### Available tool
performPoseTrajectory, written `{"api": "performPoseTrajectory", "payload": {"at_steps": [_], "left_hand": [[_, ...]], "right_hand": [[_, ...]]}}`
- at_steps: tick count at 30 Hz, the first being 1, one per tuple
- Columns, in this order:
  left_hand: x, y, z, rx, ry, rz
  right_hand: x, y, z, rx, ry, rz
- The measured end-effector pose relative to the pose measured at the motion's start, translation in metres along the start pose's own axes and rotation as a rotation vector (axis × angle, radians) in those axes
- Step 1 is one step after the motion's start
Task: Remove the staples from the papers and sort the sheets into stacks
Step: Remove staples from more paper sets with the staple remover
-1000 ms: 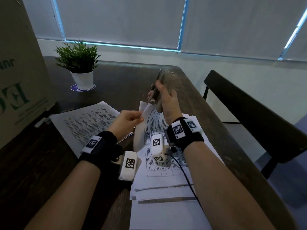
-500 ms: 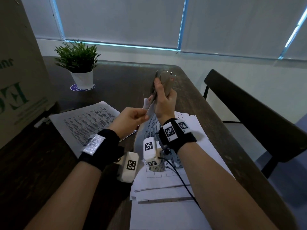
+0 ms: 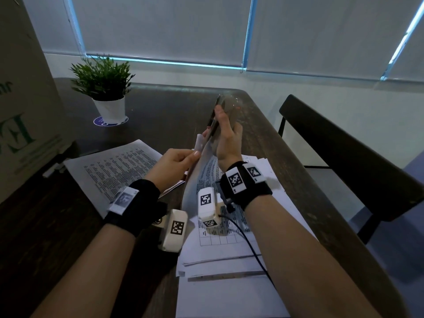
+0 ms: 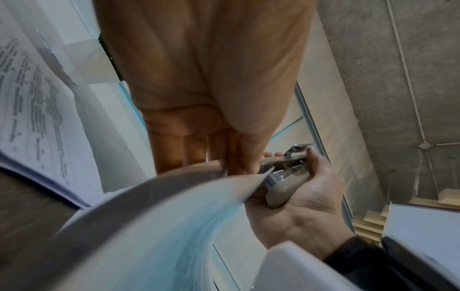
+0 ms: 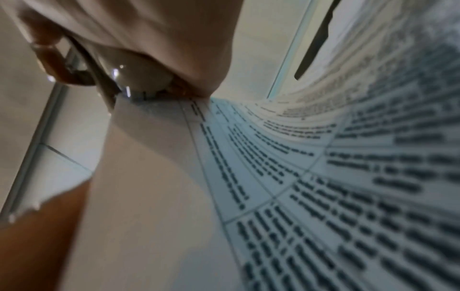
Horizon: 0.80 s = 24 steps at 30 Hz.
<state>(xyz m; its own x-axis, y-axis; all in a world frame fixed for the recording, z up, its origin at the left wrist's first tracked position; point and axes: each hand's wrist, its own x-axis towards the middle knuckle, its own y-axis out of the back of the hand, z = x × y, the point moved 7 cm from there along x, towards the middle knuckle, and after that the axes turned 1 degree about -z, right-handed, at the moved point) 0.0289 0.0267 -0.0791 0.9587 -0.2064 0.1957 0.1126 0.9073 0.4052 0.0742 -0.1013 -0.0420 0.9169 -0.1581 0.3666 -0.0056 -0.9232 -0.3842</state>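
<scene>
Stapled set [image 3: 207, 177] raised off table, corner at 12 o'clock from my wrists | my left hand [image 3: 175, 165] pinches that corner | my right hand [image 3: 226, 136] wrapped round staple remover [image 4: 283, 177] | paper light, limp (tears easily); grip beside staple.

Potted plant [image 3: 103, 88] at 10 o'clock on dark tabletop [image 3: 165, 106]; cardboard box [image 3: 20, 106] at 9; dark chair [image 3: 348, 152] at 3.
</scene>
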Motion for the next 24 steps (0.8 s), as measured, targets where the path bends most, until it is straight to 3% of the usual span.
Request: {"api": "performPoseTrajectory", "payload": {"at_steps": [5,8,12,18,21,24], "left_hand": [[-0.002,-0.004,-0.001,0.072,-0.003,-0.058],[-0.002,-0.006,0.004,0.097,-0.031,-0.091],[-0.001,-0.007,0.004,0.161,-0.053,-0.105],[-0.002,-0.009,0.007,0.168,-0.073,-0.117],[-0.002,-0.008,0.009,0.188,-0.067,-0.106],[-0.004,-0.010,0.008,0.193,-0.049,-0.140]], "right_hand": [[0.009,0.014,-0.012,0.168,-0.057,0.060],[0.015,0.029,-0.008,0.158,-0.150,0.151],[0.016,0.036,-0.003,0.140,-0.249,0.149],[0.019,0.029,-0.006,0.316,-0.250,0.097],[0.022,0.033,-0.006,0.482,-0.249,0.136],[0.028,0.048,-0.005,0.437,-0.209,0.213]]}}
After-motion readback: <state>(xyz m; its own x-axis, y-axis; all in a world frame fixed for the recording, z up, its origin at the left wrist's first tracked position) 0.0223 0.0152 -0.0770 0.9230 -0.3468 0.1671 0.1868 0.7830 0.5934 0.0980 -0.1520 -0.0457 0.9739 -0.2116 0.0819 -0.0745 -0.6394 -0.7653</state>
